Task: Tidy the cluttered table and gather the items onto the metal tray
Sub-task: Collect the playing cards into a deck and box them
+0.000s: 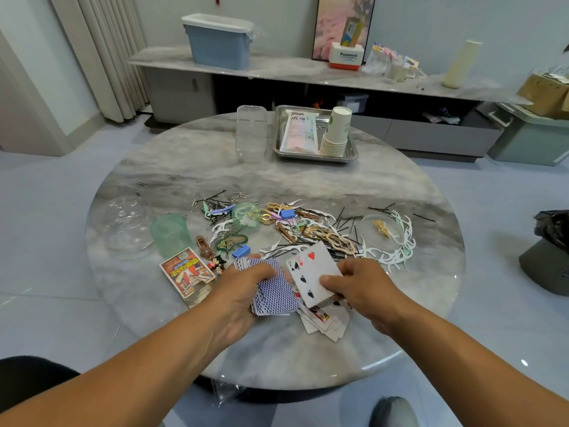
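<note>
My left hand (243, 291) grips a stack of blue-backed playing cards (274, 292) near the front of the round marble table. My right hand (354, 285) pinches a few face-up cards (311, 269), a heart and a spade showing. More loose cards (323, 322) lie on the table under both hands. The metal tray (351, 155) stands at the far side and holds a white packet (300, 131) and a stack of paper cups (335, 134). A card box (186, 272) lies left of my left hand.
A litter of hairpins, paper clips, binder clips and white floss picks (292, 223) covers the table's middle. A green plastic cup (169, 234), clear lids (126, 223) and a small clear dish (381, 228) sit among it. A clear box (251, 131) stands left of the tray.
</note>
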